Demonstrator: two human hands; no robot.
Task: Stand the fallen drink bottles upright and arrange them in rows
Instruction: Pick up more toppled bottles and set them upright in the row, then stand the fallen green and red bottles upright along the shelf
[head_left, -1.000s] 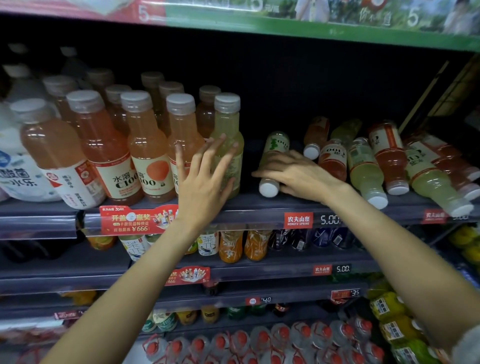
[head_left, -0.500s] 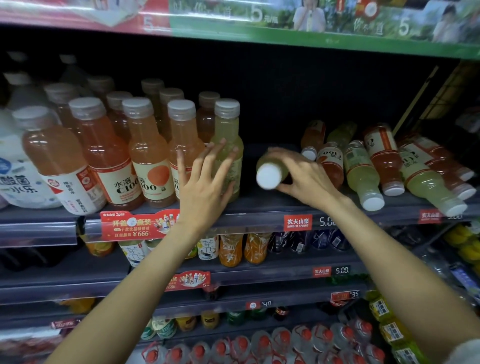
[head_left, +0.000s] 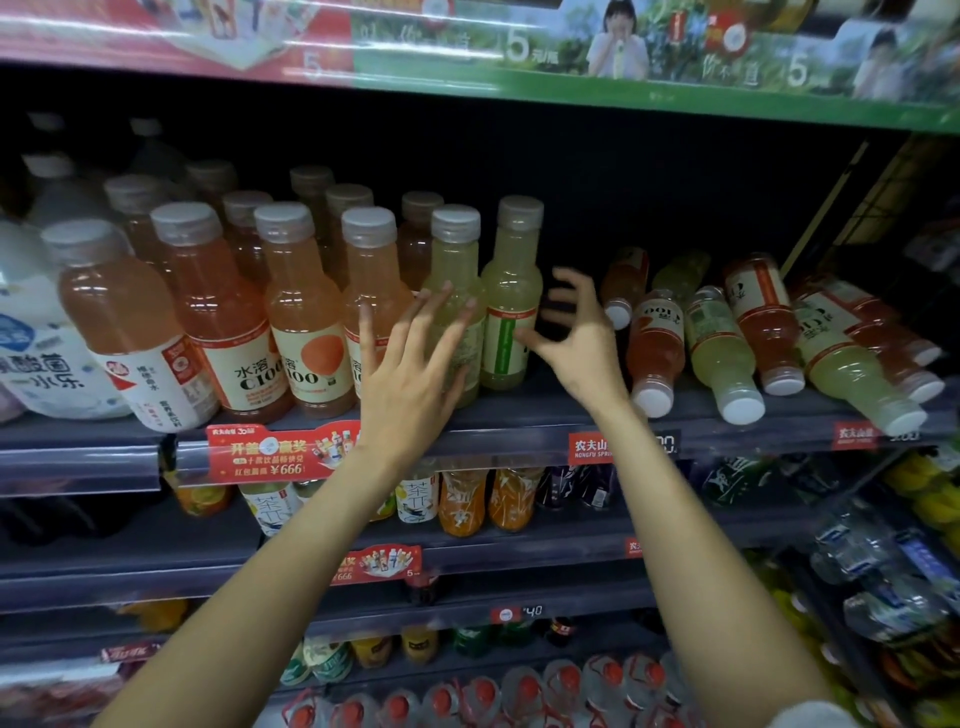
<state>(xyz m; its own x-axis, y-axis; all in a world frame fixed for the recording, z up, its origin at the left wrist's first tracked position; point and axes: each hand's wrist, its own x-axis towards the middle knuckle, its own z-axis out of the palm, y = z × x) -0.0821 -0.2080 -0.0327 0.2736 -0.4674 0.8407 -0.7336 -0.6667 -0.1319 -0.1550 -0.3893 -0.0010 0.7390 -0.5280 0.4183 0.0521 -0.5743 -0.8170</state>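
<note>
With both hands spread and gripping nothing, the right hand (head_left: 576, 338), fingertips seemingly just off the upright green bottle (head_left: 509, 317), could topple it into the left hand (head_left: 410, 374).

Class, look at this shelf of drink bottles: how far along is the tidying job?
Done: orange bottles stand in rows at left, and two pale green bottles stand upright beside them. In hand: nothing; the left hand rests open against one green bottle and the right hand is open beside the other. Left: the fallen bottles at right.
</note>
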